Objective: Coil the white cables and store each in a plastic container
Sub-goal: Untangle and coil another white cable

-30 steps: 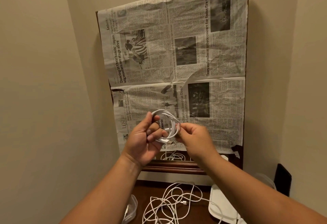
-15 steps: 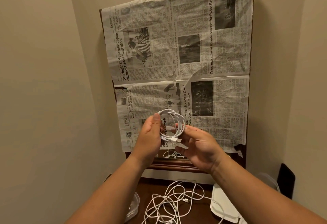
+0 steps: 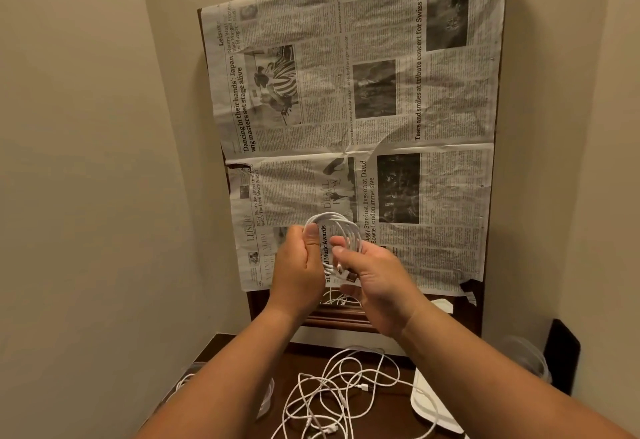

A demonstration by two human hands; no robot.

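Left hand (image 3: 298,267), right hand (image 3: 375,281) grip coiled cable (image 3: 350,228) — newspaper (image 3: 446,196) reads "Leisure".

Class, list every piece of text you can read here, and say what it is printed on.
All on the newspaper:
"'Dancing in their hands': Japan wig masters set stage alive"
"Tears and smiles at tribute concert for Swiss fire victims"
"Stardust lives on at David Bowie London immersive"
"Music Awards"
"LEISURE"
Body text: too small to read.

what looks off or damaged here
The newspaper covering the dark frame is torn at its left edge by the fold and ragged at its lower right corner. On the table, loose white cables lie tangled. The held coil looks tidy.
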